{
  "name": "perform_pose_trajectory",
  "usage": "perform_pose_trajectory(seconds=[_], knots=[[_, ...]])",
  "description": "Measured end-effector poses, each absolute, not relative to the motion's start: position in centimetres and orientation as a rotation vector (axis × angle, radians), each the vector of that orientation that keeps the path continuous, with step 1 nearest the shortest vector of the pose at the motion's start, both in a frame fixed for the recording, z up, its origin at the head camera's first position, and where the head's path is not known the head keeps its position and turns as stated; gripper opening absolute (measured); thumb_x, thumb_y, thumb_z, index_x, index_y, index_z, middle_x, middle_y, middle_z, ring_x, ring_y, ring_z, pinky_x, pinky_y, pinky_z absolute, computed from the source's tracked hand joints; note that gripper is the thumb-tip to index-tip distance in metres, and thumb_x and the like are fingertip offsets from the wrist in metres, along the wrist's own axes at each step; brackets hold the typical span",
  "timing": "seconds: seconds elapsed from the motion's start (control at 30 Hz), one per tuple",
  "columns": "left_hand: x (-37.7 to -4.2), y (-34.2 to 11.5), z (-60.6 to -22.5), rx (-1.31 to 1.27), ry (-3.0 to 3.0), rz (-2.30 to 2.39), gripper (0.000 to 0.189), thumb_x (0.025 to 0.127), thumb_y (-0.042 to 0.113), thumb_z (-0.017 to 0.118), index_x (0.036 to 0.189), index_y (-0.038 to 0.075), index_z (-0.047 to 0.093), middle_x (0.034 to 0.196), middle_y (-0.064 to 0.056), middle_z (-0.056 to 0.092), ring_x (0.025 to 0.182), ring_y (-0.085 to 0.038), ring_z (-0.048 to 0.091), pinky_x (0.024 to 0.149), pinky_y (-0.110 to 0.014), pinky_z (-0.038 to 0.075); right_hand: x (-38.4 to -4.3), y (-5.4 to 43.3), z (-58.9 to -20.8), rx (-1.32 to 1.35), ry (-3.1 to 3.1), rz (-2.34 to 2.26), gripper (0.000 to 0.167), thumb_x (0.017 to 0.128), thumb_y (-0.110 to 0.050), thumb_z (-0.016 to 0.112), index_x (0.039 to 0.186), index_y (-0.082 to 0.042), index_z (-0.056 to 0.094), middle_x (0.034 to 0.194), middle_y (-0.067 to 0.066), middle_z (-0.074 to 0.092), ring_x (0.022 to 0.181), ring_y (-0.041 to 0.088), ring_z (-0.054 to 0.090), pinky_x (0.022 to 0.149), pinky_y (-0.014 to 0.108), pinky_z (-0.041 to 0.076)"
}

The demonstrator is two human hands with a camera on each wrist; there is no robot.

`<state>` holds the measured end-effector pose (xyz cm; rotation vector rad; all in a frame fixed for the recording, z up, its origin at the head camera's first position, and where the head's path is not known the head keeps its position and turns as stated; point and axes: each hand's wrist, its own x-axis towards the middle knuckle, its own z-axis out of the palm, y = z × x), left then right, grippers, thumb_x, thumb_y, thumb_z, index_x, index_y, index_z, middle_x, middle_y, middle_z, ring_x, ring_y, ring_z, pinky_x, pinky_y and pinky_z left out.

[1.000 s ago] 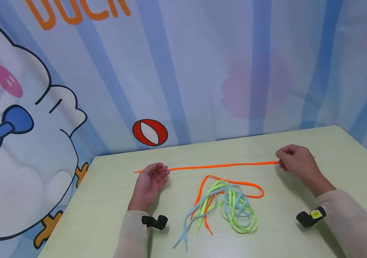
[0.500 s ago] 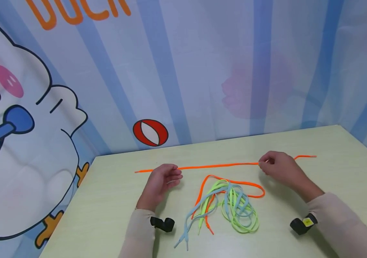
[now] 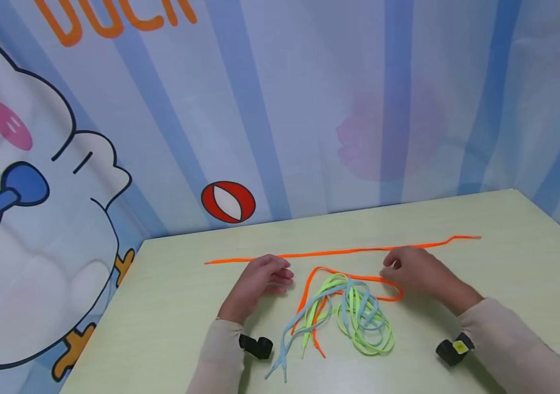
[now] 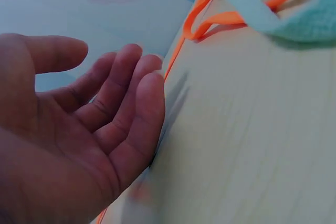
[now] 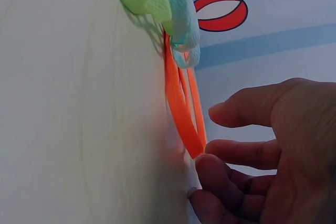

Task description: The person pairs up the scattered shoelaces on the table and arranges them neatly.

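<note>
A long orange shoelace (image 3: 336, 252) lies nearly straight across the back of the table. In front of it is a loose heap: a second orange shoelace (image 3: 305, 295), bent into a loop, with a light green shoelace (image 3: 378, 350) and a pale blue shoelace (image 3: 282, 355). My left hand (image 3: 257, 284) hovers left of the heap, fingers relaxed and holding nothing, palm facing inward. My right hand (image 3: 420, 271) is at the heap's right side, its fingertips over the bent orange loop. In the right wrist view its thumb stands apart from the loosely bent fingers (image 5: 241, 153), with nothing pinched.
The pale wooden table (image 3: 161, 306) meets a printed curtain (image 3: 299, 137) along its back edge, with a duck and a red ball drawn on it. A small black camera sits on each wrist.
My right hand has left the straight orange shoelace and moved left and nearer, to the heap, uncovering the lace's right end. My left hand has drifted right. The laces lie still.
</note>
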<state>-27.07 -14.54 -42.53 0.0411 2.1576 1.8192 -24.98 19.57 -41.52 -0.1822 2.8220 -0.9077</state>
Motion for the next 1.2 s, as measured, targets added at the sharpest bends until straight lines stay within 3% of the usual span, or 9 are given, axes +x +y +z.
perform_pose_trajectory(seconds=[0.3,0.7,1.2], knots=[[-26.6,-13.4,-42.9,0.04,2.312,1.628,0.026,0.099,0.025,0.063,0.114,0.004,0.063,0.102,-0.01,0.066,0.085,-0.023,0.067,0.073,-0.033,0.058,-24.7,18.7,-41.8,-0.172,2.806,-0.831,0.032,0.088,-0.025,0.073,0.109,-0.002,0.07,0.098,0.007,0.065,0.083,0.022,0.057,0.071,0.039,0.051],[-25.7,-12.1,-42.9,0.102,2.616,1.238,0.016,0.092,0.021,0.072,0.105,0.013,0.065,0.092,-0.002,0.063,0.073,-0.021,0.06,0.067,-0.032,0.053,-24.3,17.8,-42.4,-0.198,2.774,-0.854,0.011,0.086,-0.016,0.072,0.093,-0.01,0.065,0.085,0.003,0.06,0.074,0.02,0.054,0.063,0.035,0.047],[-25.7,-10.9,-42.8,0.14,2.712,1.031,0.014,0.087,0.025,0.078,0.09,0.017,0.066,0.083,0.0,0.062,0.08,-0.02,0.057,0.069,-0.034,0.048,-23.9,17.7,-41.8,-0.232,2.788,-0.814,0.004,0.085,-0.01,0.065,0.082,-0.012,0.062,0.074,0.002,0.058,0.068,0.019,0.053,0.06,0.033,0.044]])
